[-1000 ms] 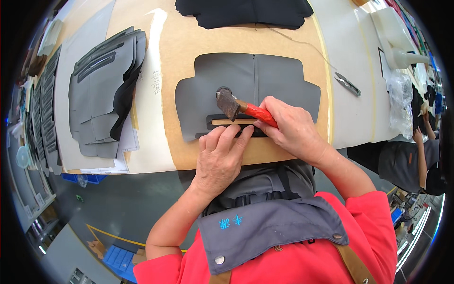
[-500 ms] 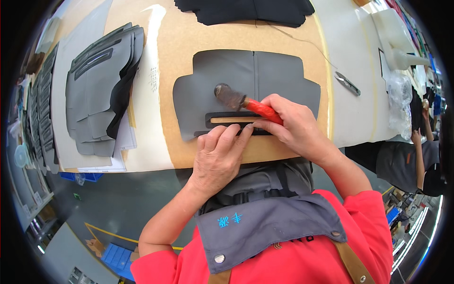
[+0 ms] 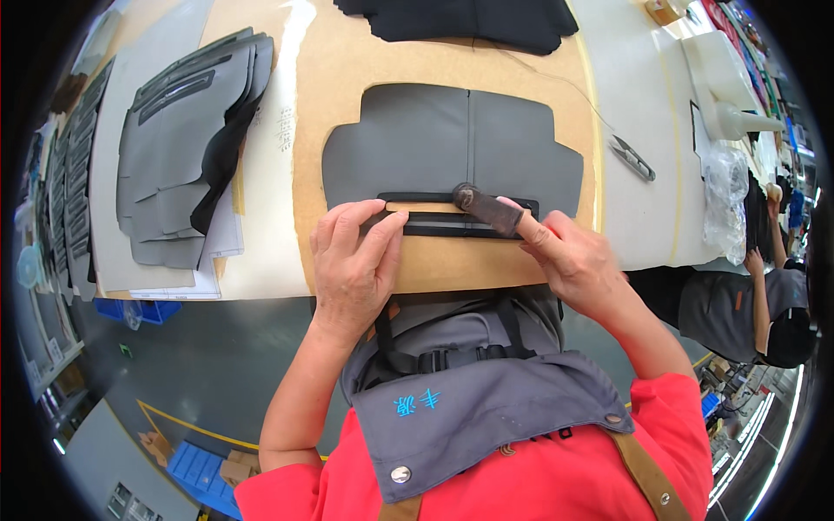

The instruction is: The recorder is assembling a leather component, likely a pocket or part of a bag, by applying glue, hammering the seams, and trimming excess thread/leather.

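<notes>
A grey panel of sheet material, with a seam down its middle, lies flat in front of me. Along its near edge runs a long slot bordered by black strips. My left hand has its bent fingertips on the left end of this slot, gripping the panel's edge there. In my right hand is a hammer. Its dark, worn head rests on or just above the slot's black border, pointing left. The handle is mostly hidden by my fingers.
A stack of grey panels lies at the left. Black pieces sit at the far side, with a loose thread. Thread snips and a clear plastic bag lie at the right. Another person's arm shows beyond.
The hammer has moved right and nearer me, its head now over the slot's border. My left hand has shifted left to the slot's end. A grey strip now shows between the black borders.
</notes>
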Tool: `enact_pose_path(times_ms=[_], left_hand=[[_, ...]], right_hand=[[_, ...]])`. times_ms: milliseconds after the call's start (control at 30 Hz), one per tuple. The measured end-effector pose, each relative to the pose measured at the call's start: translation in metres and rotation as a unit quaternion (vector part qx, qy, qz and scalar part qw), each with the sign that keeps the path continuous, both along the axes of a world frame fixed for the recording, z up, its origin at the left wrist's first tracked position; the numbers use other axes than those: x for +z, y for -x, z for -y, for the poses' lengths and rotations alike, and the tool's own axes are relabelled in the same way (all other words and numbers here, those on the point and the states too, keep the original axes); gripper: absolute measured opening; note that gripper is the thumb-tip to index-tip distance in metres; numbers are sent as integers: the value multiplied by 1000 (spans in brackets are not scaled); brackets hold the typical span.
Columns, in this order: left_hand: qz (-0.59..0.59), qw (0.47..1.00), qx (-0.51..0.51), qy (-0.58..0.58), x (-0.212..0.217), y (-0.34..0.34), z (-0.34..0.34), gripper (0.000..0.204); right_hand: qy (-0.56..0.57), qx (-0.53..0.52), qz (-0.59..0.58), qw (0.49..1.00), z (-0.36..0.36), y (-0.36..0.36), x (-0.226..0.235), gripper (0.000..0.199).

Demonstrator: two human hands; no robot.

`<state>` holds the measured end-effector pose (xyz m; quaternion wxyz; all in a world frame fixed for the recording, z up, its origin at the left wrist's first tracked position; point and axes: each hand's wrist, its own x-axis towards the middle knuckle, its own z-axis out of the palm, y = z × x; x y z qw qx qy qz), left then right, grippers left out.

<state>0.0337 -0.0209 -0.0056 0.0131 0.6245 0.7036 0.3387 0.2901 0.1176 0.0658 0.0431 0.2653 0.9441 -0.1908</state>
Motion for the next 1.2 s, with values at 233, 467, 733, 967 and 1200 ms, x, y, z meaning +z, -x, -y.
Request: enact_pose_path(times_ms=[233,467,733,967,1200], left_hand=[[-11,1000,8,-20,0,-1,1,26],[-27,999,17,-25,-4,-1,3,26],[-26,999,16,-23,-7,-3,6,27],[-32,998,19,-41,-10,0,-3,27],[-30,999,21,-35,-5,-3,3,25]], right_hand=[[19,-47,-184,982,-4,5,-1,66],[58,-49,-230,970,6,-1,2,68],[50,-46,-155,986,12,5,14,64],[67,-42,-137,987,9,8,10,65],[37,-36,-145,988,10,-3,6,66]])
